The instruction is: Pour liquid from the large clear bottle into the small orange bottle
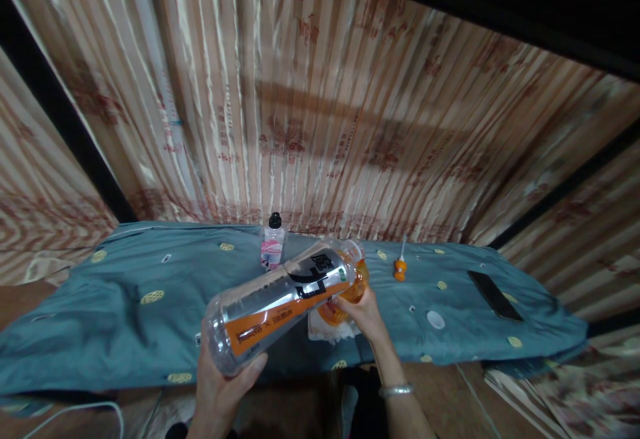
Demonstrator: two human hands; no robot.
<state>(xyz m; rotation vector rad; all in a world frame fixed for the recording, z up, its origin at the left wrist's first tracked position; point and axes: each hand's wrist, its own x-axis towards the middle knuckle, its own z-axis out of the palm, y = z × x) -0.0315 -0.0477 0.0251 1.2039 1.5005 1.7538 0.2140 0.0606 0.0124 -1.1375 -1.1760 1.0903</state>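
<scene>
My left hand (225, 382) is closed around the base of a large clear plastic bottle (285, 302) with a silver and orange label. The bottle lies tilted, its uncapped mouth pointing away to the right. My right hand (367, 316) grips an orange see-through bottle (333, 314), partly hidden behind the large bottle and my fingers. The clear bottle's mouth is right by the top of the orange one; whether liquid flows between them I cannot tell. Under the orange bottle is a white cloth (325, 331). An orange pump top (400, 268) with a pale tube lies to the right.
A teal padded bed cover (150, 266) spreads across the surface. On it are a small pink-labelled bottle with a black cap (273, 246), a round white disc (435, 320) and a dark phone (495, 296). Behind hangs a striped curtain (300, 92) between black posts.
</scene>
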